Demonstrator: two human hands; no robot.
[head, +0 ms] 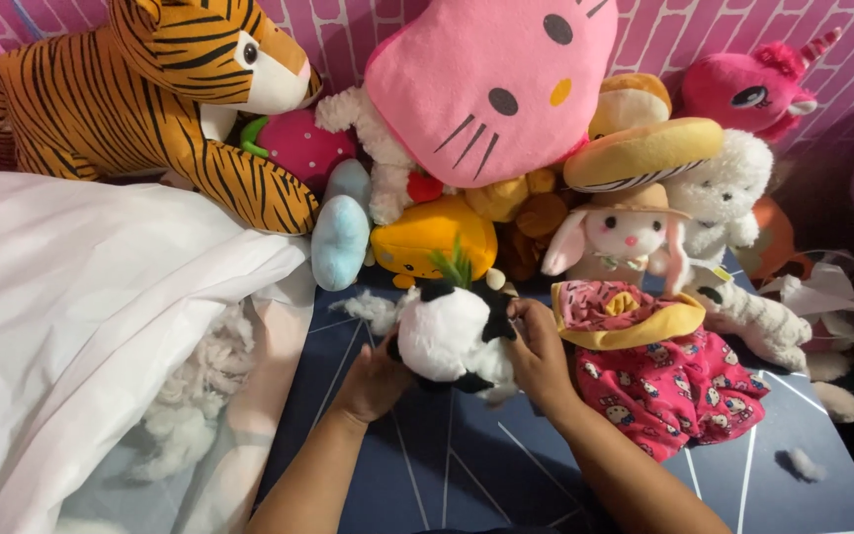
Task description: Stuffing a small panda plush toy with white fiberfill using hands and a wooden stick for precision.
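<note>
Panda plush (447, 336), black and white, sits over the dark blue mat (467, 475) between our left hand (373, 381) and right hand (538, 356), fingers clamped on it, and we judge stuffing is in hand.

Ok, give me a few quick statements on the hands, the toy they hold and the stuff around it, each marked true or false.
1. Both hands grip a black and white plush toy. True.
2. The left hand rests on the tiger. False: it is on the plush toy; the tiger plush lies apart at the back left.
3. Loose white stuffing shows in the white bag on the left. True.
4. The pink printed fabric lies left of the hands. False: it lies beside the right hand, on its right.
5. The surface is dark blue with pale lines. True.
</note>
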